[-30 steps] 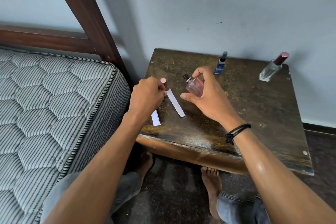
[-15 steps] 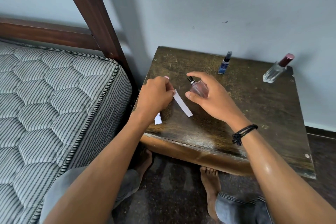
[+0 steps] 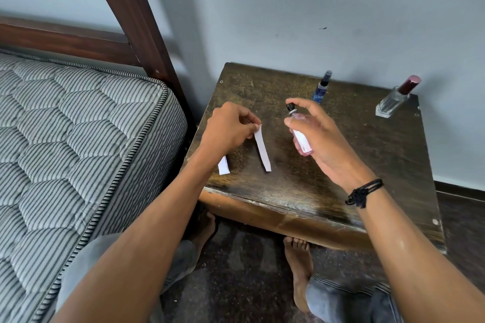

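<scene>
1. While the left hand (image 3: 228,130) pinches the top end of a white paper strip (image 3: 262,149) between thumb and fingertips, the strip slants down toward the table (image 3: 367,165).
2. The right hand (image 3: 322,144) is curled round the pink spray bottle (image 3: 300,139), with the forefinger on its bare nozzle, just beside the strip.
3. The bottle looks uncapped and ready. Spraying seems left to do, and a second strip (image 3: 223,165) lies waiting.

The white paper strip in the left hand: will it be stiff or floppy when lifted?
Likely light: the left hand pinches the strip by its top end only. It looks nearly straight, so probably somewhat stiff, yet thin enough to bend easily.
</scene>
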Demonstrator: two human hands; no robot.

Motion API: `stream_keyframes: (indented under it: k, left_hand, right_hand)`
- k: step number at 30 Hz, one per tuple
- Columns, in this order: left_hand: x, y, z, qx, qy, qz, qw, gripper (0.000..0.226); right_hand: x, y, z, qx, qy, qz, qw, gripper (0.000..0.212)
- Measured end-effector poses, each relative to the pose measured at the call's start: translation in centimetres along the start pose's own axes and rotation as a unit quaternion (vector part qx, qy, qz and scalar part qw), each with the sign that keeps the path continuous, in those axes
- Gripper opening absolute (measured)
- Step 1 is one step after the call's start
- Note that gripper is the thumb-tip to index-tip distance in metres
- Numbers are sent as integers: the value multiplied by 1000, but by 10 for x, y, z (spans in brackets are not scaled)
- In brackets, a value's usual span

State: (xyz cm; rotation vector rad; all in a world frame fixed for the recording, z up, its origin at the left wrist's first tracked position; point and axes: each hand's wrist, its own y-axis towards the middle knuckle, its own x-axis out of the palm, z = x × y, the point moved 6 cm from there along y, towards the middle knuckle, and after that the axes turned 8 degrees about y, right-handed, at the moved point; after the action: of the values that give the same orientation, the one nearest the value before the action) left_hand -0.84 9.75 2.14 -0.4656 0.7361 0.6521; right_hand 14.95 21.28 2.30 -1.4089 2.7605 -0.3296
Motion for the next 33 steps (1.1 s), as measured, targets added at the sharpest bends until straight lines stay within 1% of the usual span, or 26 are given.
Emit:
stream_keyframes:
  k: [1,2,4,5,7,9,11,18,21,23,25,28,30,33]
  left_hand:
    - [1,0,0,-1,-3,-1,1000,9]
    - [2,1,-1,-4,-5,-1,1000,9]
    - [2,0,-1,-9,-12,0,1000,10]
    - [2,0,-1,-11,-13,1,1000,9]
    - [3,0,-1,-14,-8,0,1000,9]
    - [5,0,-1,-15,-12,-1,1000,9]
    - [5,1,-3,-16,-18,1,1000,8]
    - [9,2,-6,-21,-26,5,999,5]
    - [10,4,-9,-23,-35,7,999,5]
    - [11,5,-11,-26,-41,5,999,6]
    - [12,7,-12,-30,-48,5,998,6]
    - [13,7,-13,-34,-56,6,998,6]
    - [15,7,-14,-35,-63,5,997,7]
    - [16,7,-14,-33,-63,4,997,8]
  right_hand:
    - [-1,0,0,-2,-2,3,1000,34]
    - [-2,0,1,-9,-29,6,1000,35]
    - [-2,-3,1,-30,-119,3,992,36]
    - [0,-4,1,-41,-172,-8,984,38]
    - [3,-6,1,-69,-285,-24,956,44]
    - [7,-8,0,-103,-354,-33,929,49]
    - [10,-9,1,-118,-373,-42,919,49]
    - [19,-12,7,-127,-426,-61,894,41]
    - [22,-11,7,-127,-418,-60,897,38]
    - [18,-8,7,-120,-395,-44,910,35]
    - [13,-6,5,-87,-329,-25,940,31]
    - [7,-3,7,-6,-201,-9,980,24]
    - [5,-2,9,43,-118,-5,992,19]
    - [6,-3,11,78,-24,-10,997,19]
